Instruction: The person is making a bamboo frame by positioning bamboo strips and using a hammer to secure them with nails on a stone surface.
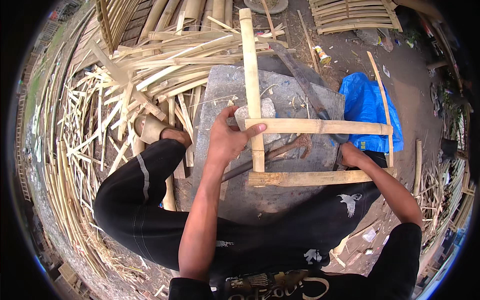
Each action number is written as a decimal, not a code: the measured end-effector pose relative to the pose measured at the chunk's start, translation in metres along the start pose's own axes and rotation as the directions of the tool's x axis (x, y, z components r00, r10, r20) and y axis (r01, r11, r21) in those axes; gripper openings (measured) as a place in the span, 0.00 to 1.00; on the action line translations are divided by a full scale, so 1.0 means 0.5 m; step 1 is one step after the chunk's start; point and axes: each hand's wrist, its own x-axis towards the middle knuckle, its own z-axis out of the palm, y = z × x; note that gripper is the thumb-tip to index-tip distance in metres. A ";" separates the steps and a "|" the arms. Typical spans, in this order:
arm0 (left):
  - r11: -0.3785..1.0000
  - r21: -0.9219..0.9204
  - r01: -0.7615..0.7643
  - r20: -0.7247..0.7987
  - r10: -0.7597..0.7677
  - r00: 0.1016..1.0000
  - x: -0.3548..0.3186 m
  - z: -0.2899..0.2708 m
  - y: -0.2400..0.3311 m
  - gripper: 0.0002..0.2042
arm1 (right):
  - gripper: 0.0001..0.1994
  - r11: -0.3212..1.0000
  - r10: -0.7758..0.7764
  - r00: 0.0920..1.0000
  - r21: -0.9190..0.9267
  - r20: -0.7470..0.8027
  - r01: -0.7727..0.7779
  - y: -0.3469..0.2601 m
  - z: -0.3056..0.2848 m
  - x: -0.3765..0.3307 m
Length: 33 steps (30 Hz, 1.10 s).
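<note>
My left hand (229, 134) grips a bamboo frame where an upright strip (251, 65) crosses a middle strip (305, 126). Its thumb presses on the middle strip's end, and the other fingers bend behind the upright. A lower strip (310, 178) and a thinner right strip (381, 92) complete the frame. My right hand (353, 155) is curled inside the frame's right part, beside a black rounded handle end; its fingertips are hidden. A long dark blade-like tool (298, 75) with a black handle passes behind the middle strip. A rusty-headed tool (270, 155) lies below it.
A grey slab (222, 95) lies before me, with a pale stone (268, 107) on it. Split bamboo (165, 65) is heaped at far left. A blue plastic sheet (360, 100) sits at right. A slatted bamboo panel (350, 17) lies at far right.
</note>
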 end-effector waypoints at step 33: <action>1.000 0.015 -0.027 0.025 0.027 0.999 0.004 -0.005 -0.007 0.48 | 0.07 0.988 0.019 0.998 0.153 -0.059 -0.009 -0.116 -0.146 -0.143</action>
